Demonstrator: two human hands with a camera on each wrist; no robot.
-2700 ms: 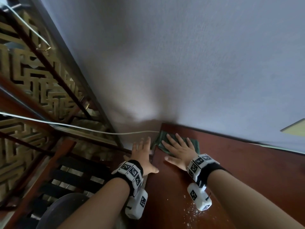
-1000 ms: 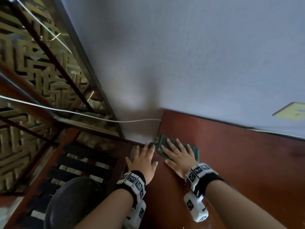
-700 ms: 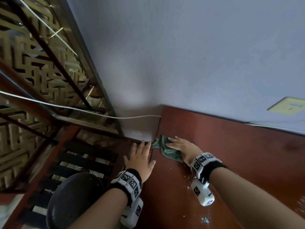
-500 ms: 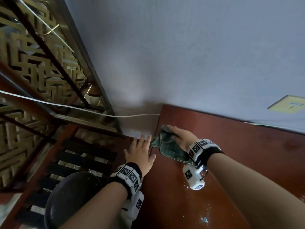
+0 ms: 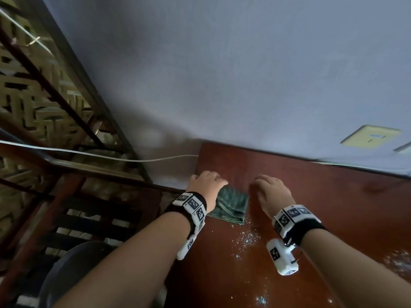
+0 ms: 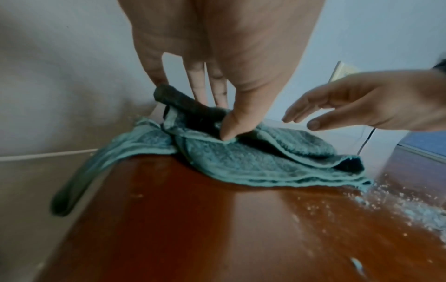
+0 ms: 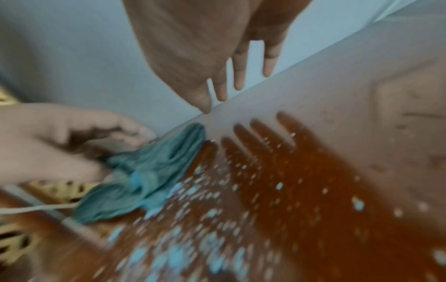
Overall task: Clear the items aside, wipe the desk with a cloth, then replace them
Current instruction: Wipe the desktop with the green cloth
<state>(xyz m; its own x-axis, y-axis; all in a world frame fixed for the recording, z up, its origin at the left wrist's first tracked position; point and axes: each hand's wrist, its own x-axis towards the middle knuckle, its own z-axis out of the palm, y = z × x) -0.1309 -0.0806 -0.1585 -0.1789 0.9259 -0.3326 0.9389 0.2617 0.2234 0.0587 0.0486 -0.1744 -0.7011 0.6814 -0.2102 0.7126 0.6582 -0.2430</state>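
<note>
Left wrist view: the green cloth (image 6: 253, 162) lies bunched at the desk's (image 6: 193, 238) far left corner, one end over the edge. The left hand (image 6: 224, 63) pinches its folds; the right hand (image 6: 376, 101) hovers beside, fingers loosely spread, holding nothing, above white crumbs (image 6: 398, 209).

Cloth (image 5: 231, 204) on desk (image 5: 322, 196) corner

A white cable (image 5: 138, 160) runs along the grey wall (image 5: 244, 74) (beside it, a patterned lattice screen (image 5: 29, 101)).
</note>
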